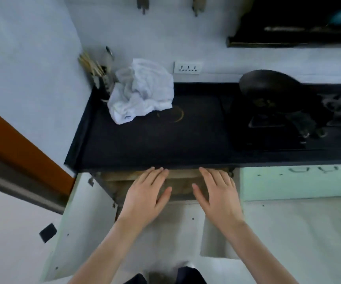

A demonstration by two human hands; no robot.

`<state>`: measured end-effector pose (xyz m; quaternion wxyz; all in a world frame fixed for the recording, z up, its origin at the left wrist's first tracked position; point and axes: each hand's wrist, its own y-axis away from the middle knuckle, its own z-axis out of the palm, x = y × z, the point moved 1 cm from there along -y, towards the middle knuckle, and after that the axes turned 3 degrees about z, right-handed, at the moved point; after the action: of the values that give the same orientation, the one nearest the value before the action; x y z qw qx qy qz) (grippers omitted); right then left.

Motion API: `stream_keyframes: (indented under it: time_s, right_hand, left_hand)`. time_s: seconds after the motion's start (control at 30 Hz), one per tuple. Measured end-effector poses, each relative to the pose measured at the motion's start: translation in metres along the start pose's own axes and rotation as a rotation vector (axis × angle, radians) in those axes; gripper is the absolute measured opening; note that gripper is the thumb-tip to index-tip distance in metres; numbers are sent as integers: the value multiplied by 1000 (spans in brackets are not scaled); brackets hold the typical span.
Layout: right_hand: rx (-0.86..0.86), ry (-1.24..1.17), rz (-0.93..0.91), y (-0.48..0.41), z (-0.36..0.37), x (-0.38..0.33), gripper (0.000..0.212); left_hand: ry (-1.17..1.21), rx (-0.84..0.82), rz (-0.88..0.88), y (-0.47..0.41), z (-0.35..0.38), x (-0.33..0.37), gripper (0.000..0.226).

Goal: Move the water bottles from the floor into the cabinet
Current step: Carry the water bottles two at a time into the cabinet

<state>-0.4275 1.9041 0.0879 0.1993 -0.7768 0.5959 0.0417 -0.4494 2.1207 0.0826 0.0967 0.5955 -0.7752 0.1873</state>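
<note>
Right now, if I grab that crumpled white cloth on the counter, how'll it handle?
Likely floppy: the crumpled white cloth sits in soft folds, so it should sag when lifted. Probably light; it looks thin. Pushed, it may bunch against the utensil holder beside it.

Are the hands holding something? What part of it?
Nothing is held. The left hand and the right hand are both empty, fingers straight, stretched out in front of the open cabinet.

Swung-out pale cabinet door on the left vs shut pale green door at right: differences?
The swung-out pale cabinet door stands open, hinge showing; the shut pale green door sits flush under the black countertop, with dark markings near its top. Both are flat pale panels.
</note>
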Motion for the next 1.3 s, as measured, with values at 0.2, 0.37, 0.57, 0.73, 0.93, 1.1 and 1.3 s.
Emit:
stream_keyframes:
  time_s: [0.2,0.37,0.57,0.73,0.93,1.1,1.3]
  right_hand:
    - [77,30,297,105,-4,-14,58]
    - [72,98,642,209,13,-33,63]
    - [173,146,922,271,-29,-18,57]
    - [337,195,1070,317,-71,26,57]
    - [396,237,1244,389,-90,110,56]
    - [333,203,1363,445,-115,184,58]
    - [403,205,1403,475,-179,275,58]
  left_hand:
    - [-32,-165,289,31,3,1,65]
    - [-15,-402,399,81,40,-6,81]
    - [103,-508,592,69,61,57,91]
    - [138,-440,870,22,80,156,71]
    - [149,-478,1008,22,141,280,60]
    - [163,-556,1086,40,202,389,57]
    - [231,-512,1204,24,231,528,51]
